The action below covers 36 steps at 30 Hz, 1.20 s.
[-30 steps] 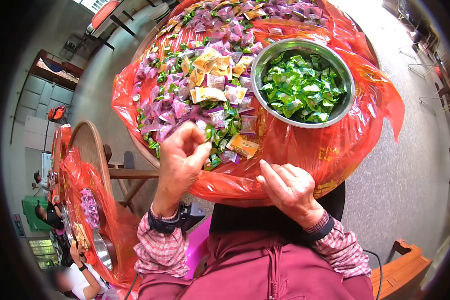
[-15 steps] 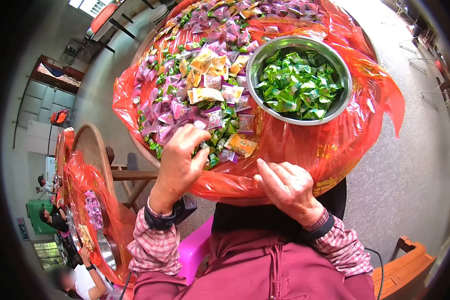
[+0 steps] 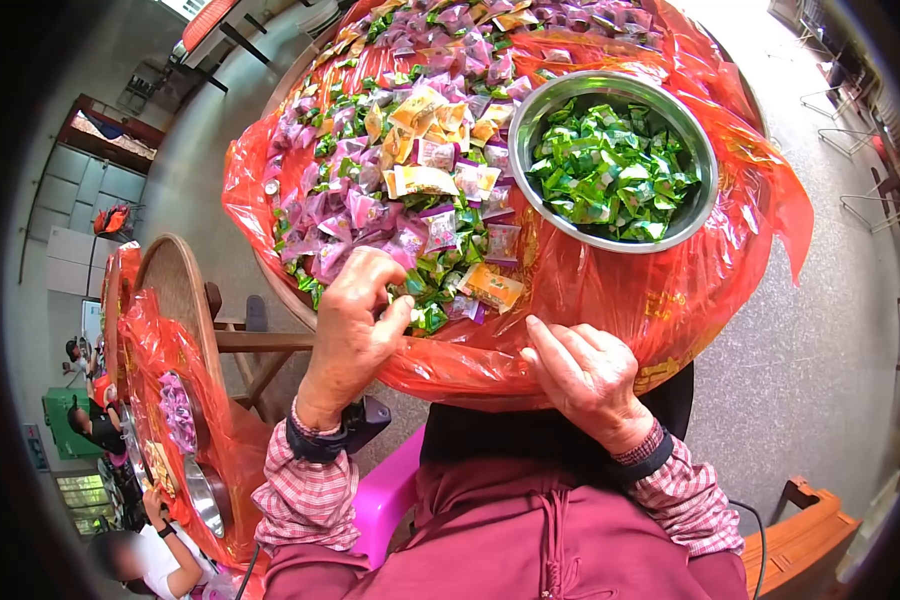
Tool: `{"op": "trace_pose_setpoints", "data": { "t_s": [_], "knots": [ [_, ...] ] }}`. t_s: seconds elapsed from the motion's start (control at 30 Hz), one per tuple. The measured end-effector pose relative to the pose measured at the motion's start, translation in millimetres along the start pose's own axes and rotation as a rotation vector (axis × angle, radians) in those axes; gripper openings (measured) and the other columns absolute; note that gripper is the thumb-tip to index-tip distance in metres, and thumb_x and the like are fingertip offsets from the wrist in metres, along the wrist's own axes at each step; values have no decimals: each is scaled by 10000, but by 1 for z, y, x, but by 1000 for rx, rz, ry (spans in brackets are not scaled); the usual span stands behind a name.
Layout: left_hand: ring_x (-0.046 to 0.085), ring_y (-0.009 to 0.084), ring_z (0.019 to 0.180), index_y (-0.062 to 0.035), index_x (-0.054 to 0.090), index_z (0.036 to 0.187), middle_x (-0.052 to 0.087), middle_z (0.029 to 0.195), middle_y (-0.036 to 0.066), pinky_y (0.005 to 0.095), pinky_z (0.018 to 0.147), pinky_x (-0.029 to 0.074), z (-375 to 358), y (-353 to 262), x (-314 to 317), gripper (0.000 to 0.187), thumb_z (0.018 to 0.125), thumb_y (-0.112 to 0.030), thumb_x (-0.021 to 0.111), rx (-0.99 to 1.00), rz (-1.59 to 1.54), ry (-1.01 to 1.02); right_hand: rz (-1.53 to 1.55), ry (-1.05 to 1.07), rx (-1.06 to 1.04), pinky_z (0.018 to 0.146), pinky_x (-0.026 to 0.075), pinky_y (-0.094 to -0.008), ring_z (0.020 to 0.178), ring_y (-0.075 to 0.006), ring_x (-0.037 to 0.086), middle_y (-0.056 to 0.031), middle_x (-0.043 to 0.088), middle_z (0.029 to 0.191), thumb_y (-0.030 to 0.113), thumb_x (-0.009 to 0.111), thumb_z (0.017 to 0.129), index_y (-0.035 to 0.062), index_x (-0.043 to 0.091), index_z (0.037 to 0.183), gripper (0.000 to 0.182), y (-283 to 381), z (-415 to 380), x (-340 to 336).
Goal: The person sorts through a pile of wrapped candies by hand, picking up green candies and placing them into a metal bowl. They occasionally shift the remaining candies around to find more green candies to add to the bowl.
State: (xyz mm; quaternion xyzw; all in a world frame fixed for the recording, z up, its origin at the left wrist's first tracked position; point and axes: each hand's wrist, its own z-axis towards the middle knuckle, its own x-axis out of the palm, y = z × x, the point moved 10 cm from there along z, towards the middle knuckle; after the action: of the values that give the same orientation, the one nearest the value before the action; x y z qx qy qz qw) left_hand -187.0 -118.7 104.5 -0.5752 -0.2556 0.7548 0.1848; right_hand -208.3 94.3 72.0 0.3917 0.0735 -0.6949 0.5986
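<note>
My left hand (image 3: 355, 320) is at the near left edge of a pile of wrapped candies. Its fingers are bent, and a bit of a green-wrapped candy (image 3: 398, 293) shows between thumb and fingertips. Beside it lie more green candies (image 3: 429, 318), purple packets (image 3: 441, 230) and an orange packet (image 3: 491, 287). My right hand (image 3: 588, 385) hovers at the table's near edge over the red plastic sheet, fingers curled in; whatever they may hold is hidden. A steel bowl (image 3: 712, 185) full of green-wrapped candies (image 3: 615, 170) stands beyond it.
Red plastic (image 3: 660, 310) covers the round table, its edge bunched up along the rim. At left, a second table (image 3: 177, 285) bears bowls and purple candies, with people (image 3: 165, 560) beside it. A pink stool (image 3: 385, 505) and a wooden bench (image 3: 800, 535) are nearby.
The view has shifted slightly, so the bowl and candies appear a little farther right. My left hand stays at the pile's near edge with its fingers slightly lower; the right hand is still curled.
</note>
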Motion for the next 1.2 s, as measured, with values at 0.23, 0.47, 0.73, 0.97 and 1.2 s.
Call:
{"op": "trace_pose_setpoints", "data": {
  "t_s": [0.23, 0.47, 0.73, 0.97, 1.2],
  "knots": [
    [575, 47, 709, -21, 589, 972, 618, 804, -21, 240, 637, 465, 20, -2, 13, 88, 921, -13, 660, -271, -508, -4, 0, -15, 6, 594, 511, -319, 675, -193, 619, -68, 654, 823, 142, 783, 863, -45, 689, 1151, 356, 0, -1, -1],
    [644, 93, 749, -13, 601, 1050, 666, 921, 27, 257, 686, 547, 95, -62, 44, 121, 951, -15, 670, -36, -743, 142, 38, 25, 33, 609, 544, -346, 691, -239, 659, -118, 689, 869, 49, 791, 828, -62, 675, 1166, 375, 0, -1, -2],
    [650, 100, 843, 2, 675, 1113, 681, 914, 55, 280, 718, 530, 72, -33, 8, 233, 893, -56, 727, 4, -272, 77, 31, 14, 32, 610, 545, -348, 694, -237, 662, -116, 687, 869, 71, 794, 831, -59, 676, 1161, 374, -1, -2, -3],
    [615, 292, 829, 13, 642, 1082, 587, 973, 135, 379, 733, 505, -3, -6, 17, 288, 812, -70, 697, 74, 218, 315, -2, -14, 1, 594, 515, -317, 685, -192, 619, -75, 662, 848, 150, 776, 865, -36, 690, 1147, 349, -1, -2, 0],
    [612, 346, 916, -1, 654, 1019, 558, 968, 164, 424, 810, 506, -10, 12, 29, 260, 766, -58, 663, 89, 355, 280, 4, -1, 10, 587, 509, -320, 674, -193, 620, -75, 663, 832, 146, 784, 864, -46, 692, 1149, 356, -1, -1, 0]
  ]
}}
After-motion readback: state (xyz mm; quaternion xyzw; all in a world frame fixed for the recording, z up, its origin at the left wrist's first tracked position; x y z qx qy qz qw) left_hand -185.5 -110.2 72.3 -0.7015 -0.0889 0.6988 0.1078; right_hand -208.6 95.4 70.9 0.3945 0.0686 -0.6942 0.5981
